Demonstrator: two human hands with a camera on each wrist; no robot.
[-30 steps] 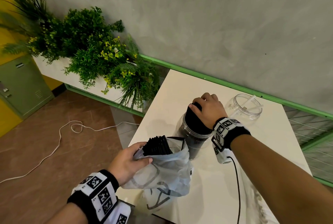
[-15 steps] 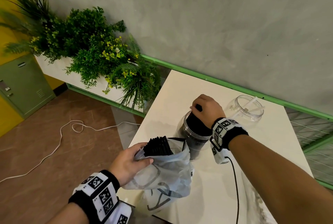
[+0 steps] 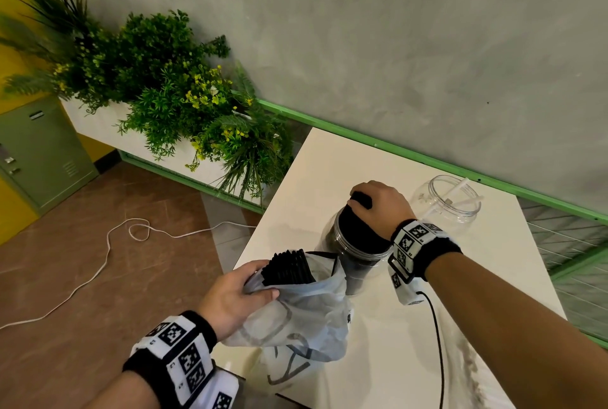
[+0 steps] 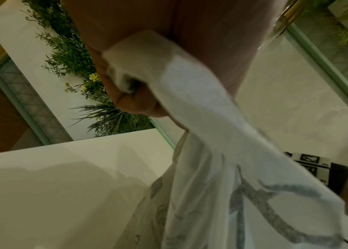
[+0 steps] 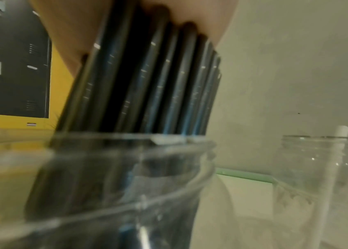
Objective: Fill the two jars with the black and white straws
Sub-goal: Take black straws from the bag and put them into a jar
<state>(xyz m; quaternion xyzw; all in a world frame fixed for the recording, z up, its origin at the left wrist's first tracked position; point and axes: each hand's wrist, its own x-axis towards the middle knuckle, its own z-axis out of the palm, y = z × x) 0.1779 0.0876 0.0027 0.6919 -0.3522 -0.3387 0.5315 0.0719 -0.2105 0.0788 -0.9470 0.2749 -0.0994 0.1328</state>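
**Black straws going in, the white jar barely started**

From the head view: the right hand [image 3: 381, 203] is on top of a thick bundle of black straws [image 3: 360, 231] standing in the near jar [image 3: 357, 255], fingers [image 3: 360, 201] curled over the top ends. The bundle fills the mouth of that jar and stands up above the rim. Just in front, the left hand [image 3: 235, 293] grips the edge of a pale plastic bag [image 3: 302, 313] that sits on the tabletop [image 3: 378, 359], and more black straws [image 3: 288, 267] poke out of the bag's opening. So the black supply is not used up. Over by the wall, the far jar [image 3: 449, 199] stands well apart and looks nearly bare, with only a white straw [image 3: 459, 189] or two leaning in it.

Over to the left wrist view: blurred, but the fingers [image 4: 130, 101] are clenched round a bunched fold of the bag [image 4: 201, 104], which hangs down toward the tabletop [image 4: 51, 185]. No straws visible from here.

And the right wrist view: close up on the black straws [image 5: 147, 87], packed side by side and dropping through the rim of the near jar [image 5: 126, 168], with the hand [image 5: 62, 33] wrapped round their upper ends. Beside it, the far jar [image 5: 318, 168] shows one white straw [image 5: 337, 151] upright inside.

My read: the black jar is close to full, while the white jar is almost all still to do, and no stock of white straws is in sight.
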